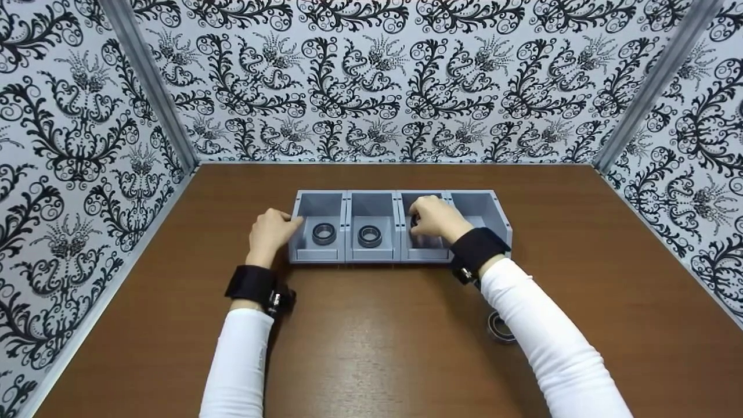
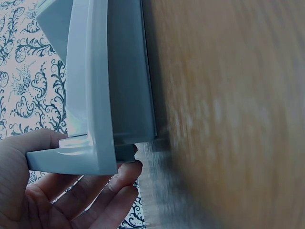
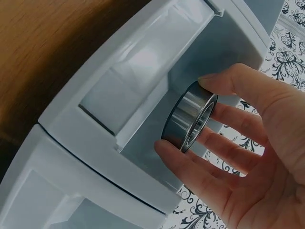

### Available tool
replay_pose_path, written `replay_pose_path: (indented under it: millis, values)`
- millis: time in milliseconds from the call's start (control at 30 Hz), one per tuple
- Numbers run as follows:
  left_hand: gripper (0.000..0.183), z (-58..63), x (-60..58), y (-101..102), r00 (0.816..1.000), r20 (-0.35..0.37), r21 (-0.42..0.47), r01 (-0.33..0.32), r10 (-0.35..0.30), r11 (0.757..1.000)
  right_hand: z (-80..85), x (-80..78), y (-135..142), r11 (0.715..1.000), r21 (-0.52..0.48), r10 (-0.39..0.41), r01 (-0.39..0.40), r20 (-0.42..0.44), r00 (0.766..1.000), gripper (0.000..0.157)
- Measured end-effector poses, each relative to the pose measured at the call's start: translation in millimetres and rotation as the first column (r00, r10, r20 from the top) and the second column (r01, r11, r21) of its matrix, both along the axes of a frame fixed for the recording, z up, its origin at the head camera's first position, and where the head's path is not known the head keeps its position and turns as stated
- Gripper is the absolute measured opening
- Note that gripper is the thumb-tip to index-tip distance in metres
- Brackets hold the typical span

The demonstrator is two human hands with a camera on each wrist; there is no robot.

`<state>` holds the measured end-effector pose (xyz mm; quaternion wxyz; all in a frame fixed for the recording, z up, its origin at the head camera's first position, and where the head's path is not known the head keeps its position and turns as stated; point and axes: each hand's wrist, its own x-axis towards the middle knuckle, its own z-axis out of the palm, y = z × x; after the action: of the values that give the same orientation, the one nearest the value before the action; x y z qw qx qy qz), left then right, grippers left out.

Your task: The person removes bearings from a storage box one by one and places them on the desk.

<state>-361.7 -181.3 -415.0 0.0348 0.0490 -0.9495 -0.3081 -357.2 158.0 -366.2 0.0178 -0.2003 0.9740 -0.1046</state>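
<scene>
Fingers (image 3: 183,160) of right hand (image 1: 438,217): part-open, pinching one metal ball bearing (image 3: 187,117) in third grey bin (image 1: 426,253) from left. Left hand (image 1: 270,235): gripping leftmost bin (image 1: 316,254) by its outer side.

The left arm (image 1: 235,366) rises from the frame's lower edge, left of centre, to the left hand (image 1: 270,233), gripping with thumb (image 1: 295,223) pointed right, while the right arm (image 1: 551,337) slants from the lower right to the right hand (image 1: 436,219), pinching with curled fingers (image 3: 190,169) near centre.

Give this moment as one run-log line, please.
right hand: holds bearing at third bin from left; left hand: grips leftmost bin; loose bearing: on table
</scene>
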Motion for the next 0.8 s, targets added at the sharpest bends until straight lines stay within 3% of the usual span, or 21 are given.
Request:
replay_pose_path:
  millis: [467,800]
  values:
    - [0.046,-0.5,0.5,0.2,1.0,-0.004,0.008,-0.007,0.007,1.0,7.6,3.3,1.0,1.0,-0.013,-0.015,0.015,0.015,1.0,0.044]
    - [0.047,0.1,0.3,0.4,1.0,0.01,0.006,-0.008,0.008,1.0,12.1,4.6,1.1,1.0,-0.003,-0.002,0.002,-0.013,1.0,0.041]
